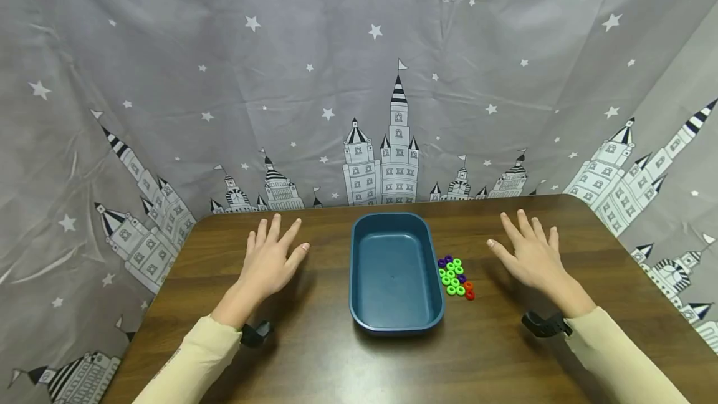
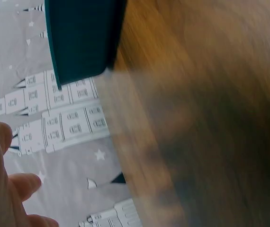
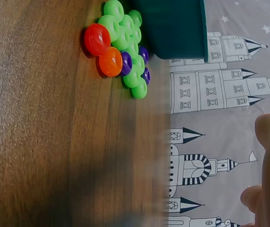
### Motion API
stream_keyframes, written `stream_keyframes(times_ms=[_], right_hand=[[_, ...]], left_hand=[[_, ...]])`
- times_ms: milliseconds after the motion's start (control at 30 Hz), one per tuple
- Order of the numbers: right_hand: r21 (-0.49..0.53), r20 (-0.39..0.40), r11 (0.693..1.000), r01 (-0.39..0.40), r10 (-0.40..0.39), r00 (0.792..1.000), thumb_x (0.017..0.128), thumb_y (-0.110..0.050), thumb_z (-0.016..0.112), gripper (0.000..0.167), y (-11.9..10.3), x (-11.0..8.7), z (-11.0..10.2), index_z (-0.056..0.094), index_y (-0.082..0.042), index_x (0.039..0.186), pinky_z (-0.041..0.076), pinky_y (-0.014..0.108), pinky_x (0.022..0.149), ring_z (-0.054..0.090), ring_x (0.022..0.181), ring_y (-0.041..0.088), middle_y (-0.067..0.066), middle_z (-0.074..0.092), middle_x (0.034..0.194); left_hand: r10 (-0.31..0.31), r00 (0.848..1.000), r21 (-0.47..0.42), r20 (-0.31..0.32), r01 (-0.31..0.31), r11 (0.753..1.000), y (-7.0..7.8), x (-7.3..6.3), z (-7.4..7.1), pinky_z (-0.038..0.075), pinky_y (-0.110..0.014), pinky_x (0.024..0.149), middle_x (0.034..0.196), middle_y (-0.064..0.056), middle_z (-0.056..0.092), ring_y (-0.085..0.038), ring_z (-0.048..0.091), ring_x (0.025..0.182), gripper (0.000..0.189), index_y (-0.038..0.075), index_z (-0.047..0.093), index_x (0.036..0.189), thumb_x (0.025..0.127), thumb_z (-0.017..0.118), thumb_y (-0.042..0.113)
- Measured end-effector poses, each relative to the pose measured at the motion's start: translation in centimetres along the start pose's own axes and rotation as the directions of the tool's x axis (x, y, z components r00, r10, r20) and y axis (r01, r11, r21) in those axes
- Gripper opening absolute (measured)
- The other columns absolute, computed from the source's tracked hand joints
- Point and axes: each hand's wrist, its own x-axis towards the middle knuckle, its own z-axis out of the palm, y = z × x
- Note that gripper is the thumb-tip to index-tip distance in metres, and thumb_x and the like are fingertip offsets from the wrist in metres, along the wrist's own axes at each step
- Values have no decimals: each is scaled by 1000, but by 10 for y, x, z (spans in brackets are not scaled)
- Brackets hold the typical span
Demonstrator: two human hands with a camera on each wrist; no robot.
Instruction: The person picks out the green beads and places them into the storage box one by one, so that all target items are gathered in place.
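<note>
Both hands hold nothing. My left hand (image 1: 269, 262) is over the left side of the table with fingers spread; parts of its fingers (image 2: 26, 185) show at the lower left of the left wrist view. On the other side, my right hand (image 1: 533, 257) has its fingers spread too, to the right of a cluster of small ring-shaped beads (image 1: 451, 281). Most beads are bright green, with several purple ones, an orange bead (image 3: 111, 62) and a red bead (image 3: 97, 39). A dark blue rectangular bin (image 1: 394, 273) stands between the hands, the beads close along its right side.
The brown wooden table (image 1: 314, 354) ends at the back against a grey curtain (image 1: 314, 98) printed with castles and stars. Black straps (image 1: 545, 324) sit at both wrists, by cream sleeves (image 1: 617, 354).
</note>
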Motion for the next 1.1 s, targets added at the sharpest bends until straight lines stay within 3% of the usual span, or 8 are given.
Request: stream_keyframes(times_ms=[300,567,767,933,1067,1100], right_hand=[[21,-1,1000,6,-6,1000,104,-61,37,80,0,1,1,27,-6,161,0,80,115,17,147,63,35,17,164],[18,1,1000,11,-11,1000,104,-59,38,78,2,1,2,30,-4,159,3,80,115,21,146,63,36,20,163],[15,5,1000,7,-7,1000,104,-59,37,78,4,0,4,30,-3,159,5,80,115,25,145,63,37,22,162],[12,6,1000,7,-7,1000,104,-58,39,77,4,0,6,32,-3,158,7,81,114,28,143,63,37,25,161],[19,-5,1000,13,-12,1000,104,-56,41,76,3,1,8,33,-3,158,8,81,114,30,142,63,37,26,160],[22,-7,1000,14,-14,1000,104,-56,41,75,3,1,8,34,-3,157,9,81,114,31,141,64,37,27,160]], left_hand=[[31,999,-59,43,-28,998,25,-2,18,17,-75,119,165,-31,22,-57,15,152,62,13,39,158,104,49,45],[89,992,-206,87,-70,976,46,-7,35,24,-71,119,165,-32,21,-57,21,150,63,12,38,158,104,52,41],[114,993,-349,43,-92,932,54,-10,48,32,-68,116,164,-29,28,-50,34,149,62,13,40,157,103,57,37],[115,993,-452,-35,-118,884,59,-12,59,36,-64,116,158,-28,41,-46,42,146,58,8,45,153,101,61,29],[77,994,-550,-75,-105,829,61,-14,68,48,-57,109,152,-23,51,-44,60,130,56,9,48,151,99,64,22],[59,996,-590,-64,-86,803,61,-15,71,53,-53,103,149,-22,54,-42,65,123,56,11,48,151,98,65,21]])
